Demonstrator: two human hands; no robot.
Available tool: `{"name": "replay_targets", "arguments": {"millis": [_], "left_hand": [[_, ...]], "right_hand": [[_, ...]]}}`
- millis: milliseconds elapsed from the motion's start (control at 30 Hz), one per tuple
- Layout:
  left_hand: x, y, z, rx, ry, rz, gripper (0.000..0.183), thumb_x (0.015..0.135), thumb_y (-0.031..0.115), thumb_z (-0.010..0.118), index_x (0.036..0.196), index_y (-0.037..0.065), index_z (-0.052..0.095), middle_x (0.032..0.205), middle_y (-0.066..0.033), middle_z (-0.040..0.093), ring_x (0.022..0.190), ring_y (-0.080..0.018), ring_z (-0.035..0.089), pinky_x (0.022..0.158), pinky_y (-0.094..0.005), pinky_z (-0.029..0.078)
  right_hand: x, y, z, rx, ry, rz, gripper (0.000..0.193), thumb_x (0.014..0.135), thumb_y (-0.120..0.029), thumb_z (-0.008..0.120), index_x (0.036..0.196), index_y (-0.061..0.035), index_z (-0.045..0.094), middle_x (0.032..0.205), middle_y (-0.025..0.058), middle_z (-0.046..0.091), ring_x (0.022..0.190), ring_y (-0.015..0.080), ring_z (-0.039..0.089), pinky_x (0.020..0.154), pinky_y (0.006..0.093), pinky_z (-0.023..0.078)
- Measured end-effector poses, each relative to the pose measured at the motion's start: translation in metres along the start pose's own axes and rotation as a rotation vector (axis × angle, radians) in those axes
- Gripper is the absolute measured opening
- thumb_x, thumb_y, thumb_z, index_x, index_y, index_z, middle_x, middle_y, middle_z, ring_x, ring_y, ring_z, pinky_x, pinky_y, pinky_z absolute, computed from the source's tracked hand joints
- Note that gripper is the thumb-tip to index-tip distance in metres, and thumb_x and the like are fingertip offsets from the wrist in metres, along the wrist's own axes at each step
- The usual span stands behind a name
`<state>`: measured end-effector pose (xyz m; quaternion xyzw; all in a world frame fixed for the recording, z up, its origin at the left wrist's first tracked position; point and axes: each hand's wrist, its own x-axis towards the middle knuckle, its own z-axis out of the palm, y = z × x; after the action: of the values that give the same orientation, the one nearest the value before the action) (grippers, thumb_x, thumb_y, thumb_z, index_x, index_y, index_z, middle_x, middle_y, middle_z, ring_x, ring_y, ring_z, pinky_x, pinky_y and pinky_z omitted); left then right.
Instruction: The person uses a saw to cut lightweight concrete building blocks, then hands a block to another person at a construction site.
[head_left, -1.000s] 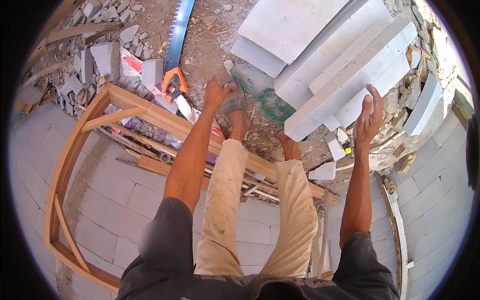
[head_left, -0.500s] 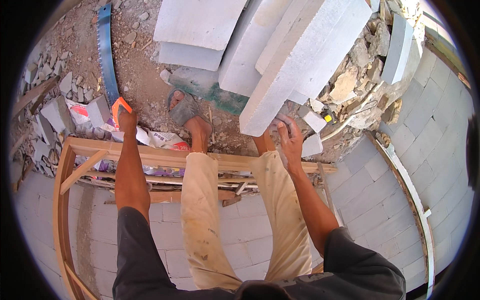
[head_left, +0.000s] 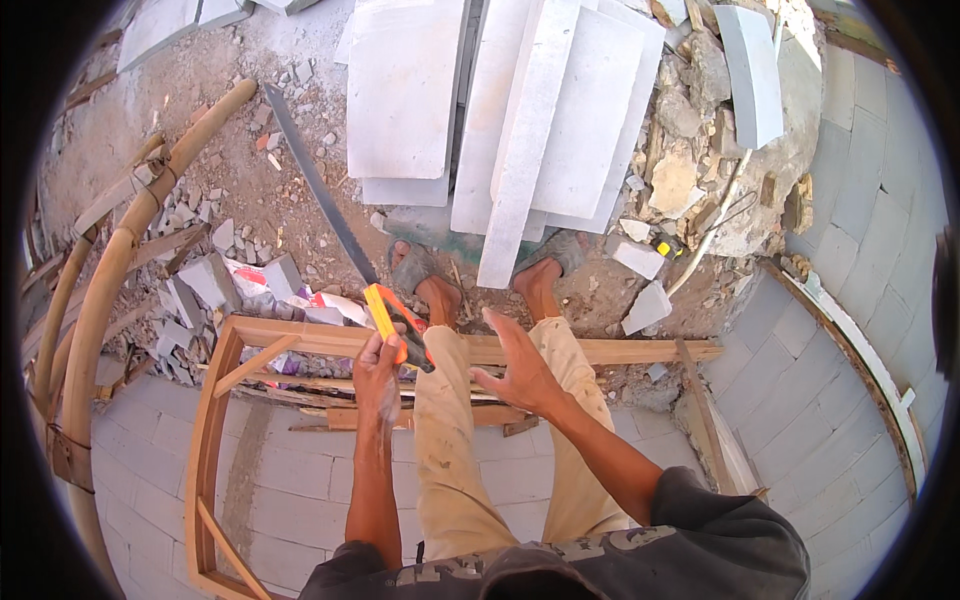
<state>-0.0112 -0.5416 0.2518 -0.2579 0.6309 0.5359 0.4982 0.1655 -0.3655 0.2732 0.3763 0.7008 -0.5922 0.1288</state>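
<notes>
Left hand [head_left: 376,372]: curled round the saw's handle [head_left: 380,312]; half a second ago it was reaching out to that handle down by the rubble, and now it is drawn in before the left knee.
Saw [head_left: 329,200]: in the left hand, its blade slanting away ahead and leftward; it lay on the ground earlier, so the tool is now in hand and ready to be aimed (whether the tip hangs clear of the ground, I cannot tell).
Right hand [head_left: 523,365]: thumb and fingers spread apart, holding nothing; it has come back from the near end of the long block to just right of the handle, which leaves it free.
Wooden frame [head_left: 640,351]: its long side runs across beneath and just ahead of both hands.
Sandals [head_left: 412,264]: ahead of the hands, beyond the frame.
Long block [head_left: 524,165]: ahead of the right hand, lying over other pale slabs [head_left: 400,100]; the blade is apart from it, so no cut is under way.
Tape measure [head_left: 663,247]: ahead and right of the right hand, among rubble.
Poles [head_left: 120,235]: well left of the left hand.
</notes>
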Motion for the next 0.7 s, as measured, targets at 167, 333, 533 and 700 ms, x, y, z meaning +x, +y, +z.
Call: {"name": "replay_targets", "arguments": {"millis": [167,333,533,700], "left_hand": [[-0.080,0.030,0.127,0.075,-0.206,0.020,0.037,0.103,0.022,0.069,0.131,-0.002,0.067,0.116,-0.0024,0.067,0.109,-0.0120,0.059,0.098,-0.0299,0.046],[-0.104,0.051,0.209,0.371,-0.424,0.341,0.032,0.104,0.020,0.066,0.131,0.001,0.068,0.132,-0.0095,0.061,0.116,-0.0173,0.058,0.102,-0.0312,0.045],[-0.072,0.103,0.267,0.992,-0.344,0.762,0.037,0.100,0.015,0.069,0.135,0.005,0.064,0.132,-0.0161,0.060,0.123,-0.0314,0.058,0.106,-0.0418,0.045],[0.086,0.107,0.281,1.437,-0.249,1.042,0.084,0.090,0.012,0.077,0.161,0.011,0.031,0.156,-0.0277,0.039,0.138,-0.0450,0.049,0.114,-0.0489,0.044]], "right_hand": [[-0.028,-0.049,-0.028,-0.056,0.110,-0.213,0.092,0.082,-0.015,0.081,0.155,0.0079,0.030,0.137,0.0237,0.054,0.133,0.0416,0.047,0.111,0.0507,0.041],[-0.015,-0.070,-0.101,0.003,0.532,-0.325,0.087,0.085,-0.012,0.078,0.155,0.0098,0.031,0.110,0.0202,0.064,0.098,0.0372,0.062,0.086,0.0443,0.050],[0.005,-0.044,-0.162,0.431,0.747,-0.068,0.060,0.093,-0.003,0.064,0.150,0.0057,0.047,0.119,0.0173,0.068,0.081,0.0193,0.065,0.075,0.0342,0.054],[0.028,-0.017,-0.169,0.327,0.851,-0.110,0.056,0.090,0.000,0.063,0.144,0.0066,0.054,0.127,0.0215,0.071,0.084,0.0188,0.070,0.075,0.0339,0.055]]}}
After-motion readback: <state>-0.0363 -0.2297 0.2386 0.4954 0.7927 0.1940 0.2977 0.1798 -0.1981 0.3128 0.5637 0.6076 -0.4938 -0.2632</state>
